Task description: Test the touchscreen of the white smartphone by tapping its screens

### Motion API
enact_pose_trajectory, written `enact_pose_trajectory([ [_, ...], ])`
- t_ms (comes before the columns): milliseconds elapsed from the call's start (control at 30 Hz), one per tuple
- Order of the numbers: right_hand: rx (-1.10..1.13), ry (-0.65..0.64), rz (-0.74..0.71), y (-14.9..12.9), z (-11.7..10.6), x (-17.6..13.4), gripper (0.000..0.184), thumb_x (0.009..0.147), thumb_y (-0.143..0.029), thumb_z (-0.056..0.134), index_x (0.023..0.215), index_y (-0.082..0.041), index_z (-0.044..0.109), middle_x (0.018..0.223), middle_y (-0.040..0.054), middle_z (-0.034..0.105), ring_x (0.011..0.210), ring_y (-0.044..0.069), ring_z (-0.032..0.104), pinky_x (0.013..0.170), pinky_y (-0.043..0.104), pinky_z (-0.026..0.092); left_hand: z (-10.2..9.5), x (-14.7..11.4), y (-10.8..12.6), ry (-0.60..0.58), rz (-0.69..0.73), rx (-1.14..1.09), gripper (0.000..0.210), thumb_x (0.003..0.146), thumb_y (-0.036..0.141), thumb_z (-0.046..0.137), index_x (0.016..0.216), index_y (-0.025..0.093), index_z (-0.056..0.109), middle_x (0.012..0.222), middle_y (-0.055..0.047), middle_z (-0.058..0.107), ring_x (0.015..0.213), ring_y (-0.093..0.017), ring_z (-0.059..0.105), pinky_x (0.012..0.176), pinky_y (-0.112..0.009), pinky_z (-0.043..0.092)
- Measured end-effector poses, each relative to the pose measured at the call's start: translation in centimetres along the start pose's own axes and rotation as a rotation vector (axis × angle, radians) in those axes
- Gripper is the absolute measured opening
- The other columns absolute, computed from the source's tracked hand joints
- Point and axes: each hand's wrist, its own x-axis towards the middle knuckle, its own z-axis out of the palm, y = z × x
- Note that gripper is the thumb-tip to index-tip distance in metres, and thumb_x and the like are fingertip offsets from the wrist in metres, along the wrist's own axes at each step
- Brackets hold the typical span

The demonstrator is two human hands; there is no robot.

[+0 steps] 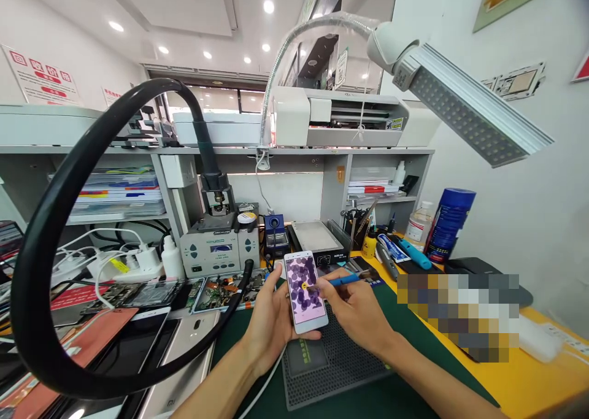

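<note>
My left hand [271, 315] is closed round a white smartphone [306, 324], holding it upright and tilted toward me. Its lit screen shows dark purple round shapes on a pale pink ground, with a small yellow spot. In my right hand [356, 315] is a slim blue-handled tool [345, 280], pinched between the fingers. The thin end of the tool points at the screen near the yellow spot; whether it touches the glass I cannot tell. Below both hands lies a dark grey perforated mat [340, 364]. A white cable [267, 382] runs up toward the left hand.
A thick black hose [41, 222] loops across the left from a grey control station [221, 250]. Phones and circuit boards crowd the left side. A lamp [478, 106] hangs at upper right. Bottles, a blue can [448, 222] and a pen holder [359, 229] stand at back right.
</note>
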Motion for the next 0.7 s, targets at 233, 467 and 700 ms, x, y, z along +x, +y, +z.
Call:
enact_pose_trajectory([
  [233, -0.026, 0.000, -0.024, 0.20, 0.06, -0.11, 0.037, 0.097, -0.050, 0.053, 0.079, -0.020, 0.065, 0.084, 0.0065, 0.071, 0.065, 0.017, 0.061, 0.056, 0.028, 0.046, 0.12, -0.10, 0.09, -0.003, 0.004, -0.001, 0.073, 0.089, 0.072, 0.047, 0.142, 0.022, 0.052, 0.121, -0.015, 0.067, 0.102, -0.031, 0.067, 0.075, -0.040, 0.058],
  [467, -0.042, -0.031, -0.027, 0.49, 0.28, 0.13, 0.038, 0.098, -0.048, 0.051, 0.074, -0.020, 0.060, 0.072, 0.0019, 0.064, 0.058, 0.015, 0.056, 0.052, 0.026, 0.041, 0.17, -0.20, 0.20, -0.017, -0.001, -0.013, 0.075, 0.088, 0.072, 0.048, 0.143, 0.022, 0.051, 0.125, -0.016, 0.066, 0.105, -0.032, 0.066, 0.075, -0.040, 0.059],
  [700, -0.076, 0.007, -0.037, 0.59, 0.74, -0.07, 0.045, 0.097, -0.050, 0.053, 0.062, -0.021, 0.049, 0.068, 0.0024, 0.061, 0.051, 0.012, 0.047, 0.048, 0.028, 0.030, 0.21, -0.48, 0.24, -0.026, 0.001, -0.021, 0.074, 0.089, 0.071, 0.048, 0.145, 0.021, 0.049, 0.127, -0.016, 0.065, 0.109, -0.032, 0.064, 0.077, -0.040, 0.058],
])
